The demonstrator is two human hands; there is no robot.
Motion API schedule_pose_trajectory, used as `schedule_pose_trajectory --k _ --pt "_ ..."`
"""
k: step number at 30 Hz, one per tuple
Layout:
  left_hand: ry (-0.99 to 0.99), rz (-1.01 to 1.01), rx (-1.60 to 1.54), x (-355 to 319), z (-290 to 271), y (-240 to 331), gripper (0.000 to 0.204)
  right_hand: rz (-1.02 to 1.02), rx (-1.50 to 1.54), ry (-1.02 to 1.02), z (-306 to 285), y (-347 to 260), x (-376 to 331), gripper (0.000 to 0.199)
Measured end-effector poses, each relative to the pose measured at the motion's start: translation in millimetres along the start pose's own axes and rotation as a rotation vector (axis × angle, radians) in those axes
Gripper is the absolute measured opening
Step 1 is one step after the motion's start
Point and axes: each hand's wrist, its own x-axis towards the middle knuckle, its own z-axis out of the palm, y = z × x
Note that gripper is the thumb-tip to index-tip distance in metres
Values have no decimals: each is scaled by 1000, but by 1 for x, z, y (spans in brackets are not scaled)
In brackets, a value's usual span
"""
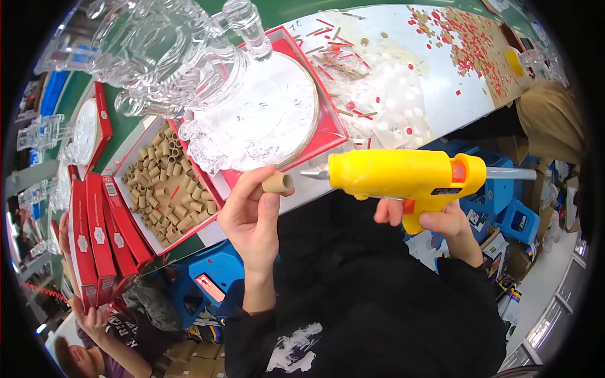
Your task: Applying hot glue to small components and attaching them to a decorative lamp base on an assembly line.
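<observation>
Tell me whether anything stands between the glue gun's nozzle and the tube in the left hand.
Nothing visible does. Only an open gap separates the nozzle of the yellow glue gun, held in the right hand, from the cardboard tube pinched in the left hand.

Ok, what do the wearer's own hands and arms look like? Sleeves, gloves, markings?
Left hand and right hand are both bare: no gloves, rings or watch visible. The left sleeve and right sleeve are long, loose and black, ending short of the wrists. The black top carries an irregular white marking.
</observation>
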Motion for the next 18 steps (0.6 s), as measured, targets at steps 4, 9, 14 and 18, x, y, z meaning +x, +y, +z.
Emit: schedule_pose_trajectory --k 4,9,14,18 --pt "14 -2 9 -1 -3 0 29 6 47 -2 2 9 -1 50" --pt "6 9 39 -1 -4 4 31 14 24 -93 1 13 4 52" --pt "2 15 35 -2 -5 4 31 32 4 -70 4 13 4 53" --pt "-4 27 45 -4 -6 4 31 54 5 -49 6 12 3 53"
